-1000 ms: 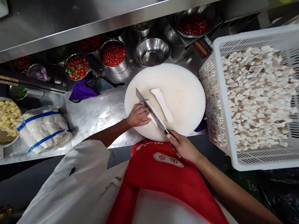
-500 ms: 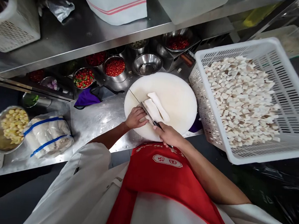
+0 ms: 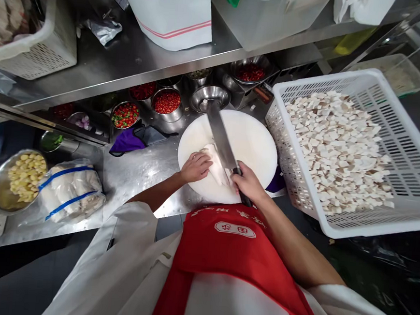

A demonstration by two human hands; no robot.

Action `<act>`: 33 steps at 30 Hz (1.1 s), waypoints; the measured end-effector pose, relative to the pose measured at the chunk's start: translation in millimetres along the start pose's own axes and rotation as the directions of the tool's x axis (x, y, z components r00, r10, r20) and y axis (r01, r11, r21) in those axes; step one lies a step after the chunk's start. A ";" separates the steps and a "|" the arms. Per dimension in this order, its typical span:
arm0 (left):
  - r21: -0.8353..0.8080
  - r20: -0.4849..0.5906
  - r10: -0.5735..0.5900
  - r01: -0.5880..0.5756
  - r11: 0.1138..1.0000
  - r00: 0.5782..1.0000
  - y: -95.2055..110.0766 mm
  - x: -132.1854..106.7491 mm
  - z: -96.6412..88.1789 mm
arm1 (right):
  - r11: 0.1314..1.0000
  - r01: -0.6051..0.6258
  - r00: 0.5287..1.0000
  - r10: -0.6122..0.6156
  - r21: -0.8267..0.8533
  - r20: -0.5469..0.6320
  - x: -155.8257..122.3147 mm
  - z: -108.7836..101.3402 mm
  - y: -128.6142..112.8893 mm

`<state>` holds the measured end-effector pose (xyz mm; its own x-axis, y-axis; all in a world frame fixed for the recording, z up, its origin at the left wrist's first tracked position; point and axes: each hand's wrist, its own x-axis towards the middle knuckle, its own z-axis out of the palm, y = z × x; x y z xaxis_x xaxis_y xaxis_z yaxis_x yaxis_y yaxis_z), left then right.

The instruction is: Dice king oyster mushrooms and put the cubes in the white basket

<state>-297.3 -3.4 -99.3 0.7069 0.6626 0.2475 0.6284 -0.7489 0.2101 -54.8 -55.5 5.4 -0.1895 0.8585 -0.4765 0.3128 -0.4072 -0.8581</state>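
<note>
My right hand (image 3: 247, 181) is closed around the black handle of a kitchen knife (image 3: 222, 136). Its broad blade slants up and left over the round white cutting board (image 3: 257, 137), its flat side showing. Beneath and left of the blade lie white mushroom slices (image 3: 216, 167), partly covered by the knife and my fingers. My left hand (image 3: 196, 167) grips their left side, fingers together and bent over them. Whether the blade touches the slices is hard to tell.
A white basket (image 3: 323, 224) of diced mushroom stands right of the board. Behind are an empty metal bowl (image 3: 220, 94) and a pot of chopped red chilies (image 3: 167, 101). A steel shelf (image 3: 148, 63) overhangs these. Leftward lie a purple cloth (image 3: 127, 142) and a bagged bundle (image 3: 71, 190).
The knife has swung from edge-on, beside my left fingertips, to blade flat in view, further right and across the slices. My left hand has shifted onto the slices. The view has tilted slightly.
</note>
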 end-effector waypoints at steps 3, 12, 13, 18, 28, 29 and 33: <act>-0.003 0.098 0.140 -0.140 0.990 0.985 -8.3 16.3 -12.5 | 0.967 0.062 0.991 -0.029 0.246 -0.134 -29.1 -25.2 14.5; -0.168 0.472 0.355 -0.313 0.935 0.807 -27.8 91.7 -50.4 | 0.920 -0.021 0.960 0.127 0.392 -0.249 -113.3 -47.2 85.4; -0.166 0.495 0.352 -0.311 0.936 0.794 -24.9 96.6 -52.0 | 0.913 -0.035 0.959 0.145 0.406 -0.243 -118.3 -44.8 92.3; -0.134 0.682 0.253 -0.223 0.966 0.686 -9.5 101.5 -61.7 | 0.915 -0.059 0.968 0.150 0.400 -0.202 -131.0 -38.8 107.4; -0.567 0.655 -0.431 0.781 0.264 0.621 -19.2 25.8 -99.5 | 0.991 -0.102 0.992 0.095 0.090 0.085 -122.7 -43.8 92.7; -0.657 0.588 -0.563 0.749 0.085 0.580 -8.6 15.5 -90.4 | 0.992 -0.099 0.988 0.089 0.079 0.129 -118.6 -42.2 89.7; -0.728 0.508 -0.825 0.634 -0.260 0.245 45.4 2.5 -42.7 | 1.000 -0.006 0.968 0.012 -0.024 0.252 -93.1 -34.0 73.7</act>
<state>-280.9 -36.1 -48.8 -0.1804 0.7842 -0.5937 0.0483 0.6099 0.7910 17.5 -154.9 -7.0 -0.4145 0.7472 -0.5195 0.3363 -0.4046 -0.8504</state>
